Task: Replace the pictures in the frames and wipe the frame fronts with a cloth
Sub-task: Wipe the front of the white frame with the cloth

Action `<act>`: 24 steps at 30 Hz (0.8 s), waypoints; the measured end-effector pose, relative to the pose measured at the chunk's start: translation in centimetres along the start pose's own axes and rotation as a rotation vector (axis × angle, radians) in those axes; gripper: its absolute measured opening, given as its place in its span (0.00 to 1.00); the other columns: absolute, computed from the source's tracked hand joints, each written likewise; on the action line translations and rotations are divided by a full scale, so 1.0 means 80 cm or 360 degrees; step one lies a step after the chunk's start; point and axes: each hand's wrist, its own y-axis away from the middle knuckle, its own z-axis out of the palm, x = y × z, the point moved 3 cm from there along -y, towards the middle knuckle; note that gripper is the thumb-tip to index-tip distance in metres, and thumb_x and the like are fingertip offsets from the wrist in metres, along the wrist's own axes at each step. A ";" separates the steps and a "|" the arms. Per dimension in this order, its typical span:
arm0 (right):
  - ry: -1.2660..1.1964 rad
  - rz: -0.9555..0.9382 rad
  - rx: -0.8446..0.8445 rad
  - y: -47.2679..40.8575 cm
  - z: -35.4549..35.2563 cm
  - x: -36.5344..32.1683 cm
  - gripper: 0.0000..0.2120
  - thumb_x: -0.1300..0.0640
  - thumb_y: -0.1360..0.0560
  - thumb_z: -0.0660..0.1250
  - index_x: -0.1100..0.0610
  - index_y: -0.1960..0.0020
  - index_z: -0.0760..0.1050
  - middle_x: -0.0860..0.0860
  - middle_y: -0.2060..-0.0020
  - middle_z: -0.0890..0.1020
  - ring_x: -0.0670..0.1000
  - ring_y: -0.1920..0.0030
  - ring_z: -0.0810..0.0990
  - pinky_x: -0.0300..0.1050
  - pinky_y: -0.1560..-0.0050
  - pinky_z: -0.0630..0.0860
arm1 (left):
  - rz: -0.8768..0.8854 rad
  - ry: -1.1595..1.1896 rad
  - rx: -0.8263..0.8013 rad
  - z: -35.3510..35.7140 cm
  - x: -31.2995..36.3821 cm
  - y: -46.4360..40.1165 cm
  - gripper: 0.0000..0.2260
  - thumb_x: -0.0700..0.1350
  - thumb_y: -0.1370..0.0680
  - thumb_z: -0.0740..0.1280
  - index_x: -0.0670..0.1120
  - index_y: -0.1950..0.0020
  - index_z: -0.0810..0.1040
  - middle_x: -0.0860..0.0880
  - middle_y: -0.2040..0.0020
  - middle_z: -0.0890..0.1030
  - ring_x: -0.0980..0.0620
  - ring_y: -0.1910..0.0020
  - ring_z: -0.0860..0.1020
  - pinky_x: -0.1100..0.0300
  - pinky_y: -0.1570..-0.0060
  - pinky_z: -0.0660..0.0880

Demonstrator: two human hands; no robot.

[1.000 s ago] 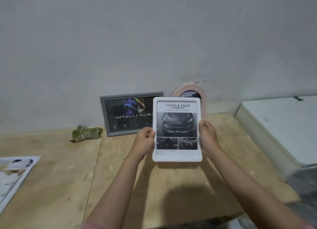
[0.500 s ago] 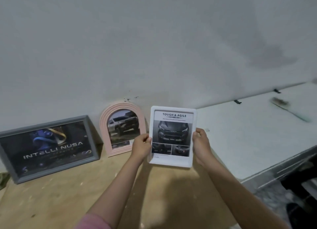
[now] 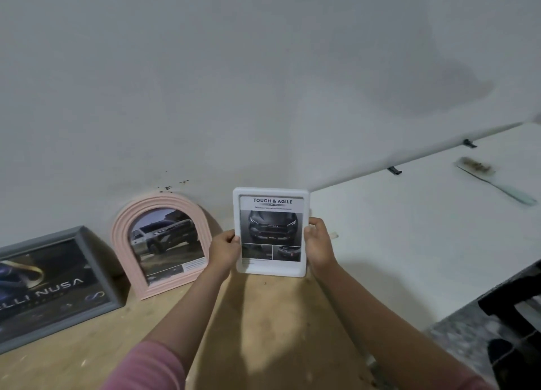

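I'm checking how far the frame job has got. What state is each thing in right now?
white frame: upright, car picture inside, gripped at both side edges.
left hand: grips the white frame's left edge.
right hand: grips its right edge.
pink arched frame: leaning on the wall, picture inside.
grey frame: leaning on the wall, picture inside.
brush: lying flat on the white surface.

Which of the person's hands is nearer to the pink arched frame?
Left. The left hand grips the white frame on the side facing the pink arched frame; the right hand grips the far side.
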 end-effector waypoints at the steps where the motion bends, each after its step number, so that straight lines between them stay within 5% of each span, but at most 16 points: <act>1: -0.0013 -0.0010 -0.0005 -0.007 0.001 0.013 0.09 0.60 0.22 0.56 0.47 0.52 0.70 0.58 0.53 0.80 0.58 0.50 0.79 0.64 0.44 0.75 | -0.0017 -0.0018 -0.0024 0.002 -0.003 -0.003 0.11 0.37 0.20 0.59 0.43 0.49 0.81 0.45 0.53 0.79 0.45 0.52 0.75 0.54 0.47 0.72; 4: -0.0060 -0.0018 -0.0048 -0.022 0.000 0.054 0.09 0.56 0.27 0.56 0.46 0.51 0.71 0.60 0.52 0.79 0.61 0.49 0.79 0.66 0.45 0.74 | -0.0034 -0.0053 -0.0075 0.007 -0.014 -0.006 0.11 0.36 0.21 0.59 0.43 0.51 0.81 0.44 0.53 0.80 0.44 0.52 0.76 0.54 0.48 0.72; 9: 0.0149 0.0135 -0.0173 0.008 -0.005 0.042 0.10 0.52 0.26 0.53 0.38 0.51 0.70 0.47 0.55 0.81 0.49 0.52 0.81 0.59 0.46 0.77 | -0.0005 -0.0112 -0.0102 0.006 -0.021 -0.002 0.10 0.36 0.21 0.60 0.40 0.47 0.80 0.46 0.53 0.80 0.47 0.52 0.76 0.56 0.47 0.73; 13: 0.0153 -0.0024 -0.0070 0.005 0.005 0.064 0.12 0.53 0.29 0.54 0.49 0.49 0.72 0.54 0.52 0.80 0.57 0.50 0.80 0.62 0.47 0.76 | -0.0065 -0.0187 -0.0119 -0.003 -0.037 0.004 0.10 0.36 0.22 0.60 0.41 0.47 0.79 0.44 0.52 0.80 0.45 0.51 0.76 0.53 0.46 0.73; 18: 0.0259 -0.0032 -0.0048 0.025 0.018 0.060 0.08 0.53 0.27 0.52 0.52 0.57 0.69 0.58 0.57 0.77 0.59 0.54 0.77 0.59 0.51 0.75 | -0.0089 -0.0233 -0.0128 -0.015 -0.046 0.012 0.07 0.36 0.21 0.59 0.42 0.54 0.77 0.43 0.56 0.78 0.46 0.55 0.74 0.56 0.53 0.70; 24: 0.0194 0.0048 -0.0156 0.043 0.022 0.051 0.12 0.61 0.20 0.51 0.50 0.57 0.67 0.49 0.62 0.76 0.47 0.61 0.75 0.42 0.59 0.72 | -0.0110 -0.0290 -0.0089 -0.025 -0.051 0.019 0.08 0.35 0.22 0.59 0.41 0.56 0.76 0.41 0.55 0.78 0.46 0.55 0.74 0.58 0.55 0.67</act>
